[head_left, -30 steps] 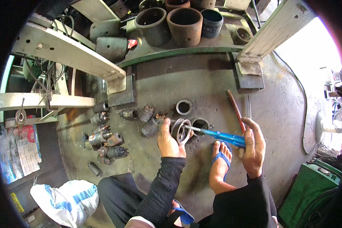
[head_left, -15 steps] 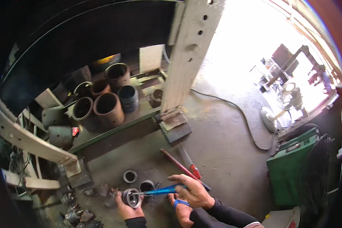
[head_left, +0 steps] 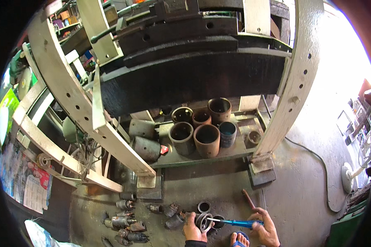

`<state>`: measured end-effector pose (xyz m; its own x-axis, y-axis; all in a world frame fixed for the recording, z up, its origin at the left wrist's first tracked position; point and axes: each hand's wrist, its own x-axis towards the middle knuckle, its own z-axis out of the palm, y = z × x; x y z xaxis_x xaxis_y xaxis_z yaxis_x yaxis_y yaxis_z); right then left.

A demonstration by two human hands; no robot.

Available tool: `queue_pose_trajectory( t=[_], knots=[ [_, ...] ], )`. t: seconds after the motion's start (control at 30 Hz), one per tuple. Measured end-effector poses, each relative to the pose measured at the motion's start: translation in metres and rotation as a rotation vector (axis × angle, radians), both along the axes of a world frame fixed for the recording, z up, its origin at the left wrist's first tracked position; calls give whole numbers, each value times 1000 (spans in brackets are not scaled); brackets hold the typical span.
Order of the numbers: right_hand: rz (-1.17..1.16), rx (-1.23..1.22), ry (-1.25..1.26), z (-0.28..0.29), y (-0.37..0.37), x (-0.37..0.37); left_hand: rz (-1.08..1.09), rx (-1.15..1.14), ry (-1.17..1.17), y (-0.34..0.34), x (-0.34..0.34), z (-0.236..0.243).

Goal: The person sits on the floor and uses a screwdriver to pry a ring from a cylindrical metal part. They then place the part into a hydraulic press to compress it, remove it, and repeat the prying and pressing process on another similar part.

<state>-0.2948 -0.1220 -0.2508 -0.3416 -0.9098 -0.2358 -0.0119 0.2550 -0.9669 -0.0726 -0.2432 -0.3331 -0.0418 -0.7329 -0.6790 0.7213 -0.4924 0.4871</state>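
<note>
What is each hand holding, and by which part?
The left hand holds a ridged, round grey metal part around its outer side; the right hand holds a blue-handled metal screwdriver by its handle's end.

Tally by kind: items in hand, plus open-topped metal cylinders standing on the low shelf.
Blue-handled screwdriver with metal shaft, in right hand: 1
Grooved grey metal ring-shaped part, in left hand: 1
Larger open-topped metal cylinders, rust-brown to dark blue, on low metal shelf: 6
Short brownish metal cylinder, same shelf: 1
Total: 9
</note>
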Motion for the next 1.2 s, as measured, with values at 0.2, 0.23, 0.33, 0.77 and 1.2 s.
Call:
queue_pose_trajectory(
  t=[0.2,0.23,0.33,0.77,1.2],
  knots=[
    [9,-80,374,-10,-7,7,31,99,-134,2,-5,10],
    [8,-90,206,-7,-5,9,8,50,-98,0,3,-1],
    [59,-109,-21,16,0,4,-56,-6,-41,1,1,-6],
    [-26,14,318,-9,4,2,-79,-16,-85,3,-3,0],
    [21,84,327,6,-1,19,-105,-74,-128,0,9,11]
  ],
)
